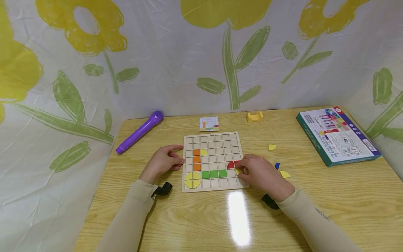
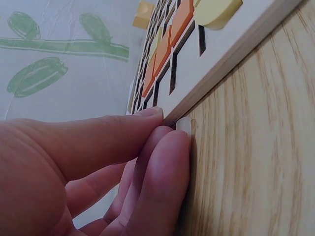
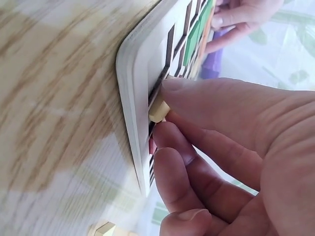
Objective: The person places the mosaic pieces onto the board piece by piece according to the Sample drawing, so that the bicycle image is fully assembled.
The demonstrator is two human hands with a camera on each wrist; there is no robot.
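A wooden grid board (image 1: 214, 157) bears orange squares (image 1: 196, 159), green squares (image 1: 214, 174), red quarter-circles (image 1: 231, 165) and yellow quarter-circles (image 1: 192, 180). At its left edge my left hand (image 1: 164, 161) holds the rim with thumb and fingertips, seen close up in the left wrist view. My right hand (image 1: 259, 173) is over the board's right side. Between its thumb and fingers it pinches a yellow quarter-circle piece (image 3: 158, 109), tilted at a cell below the red ones. That hand partly covers one red piece.
Loose yellow pieces (image 1: 272, 147) and a blue piece (image 1: 277, 166) lie right of the board. Behind it are a pattern card (image 1: 209, 124) and a yellow block (image 1: 254, 116). A purple microphone (image 1: 140, 133) lies left, a flat box (image 1: 338, 136) right.
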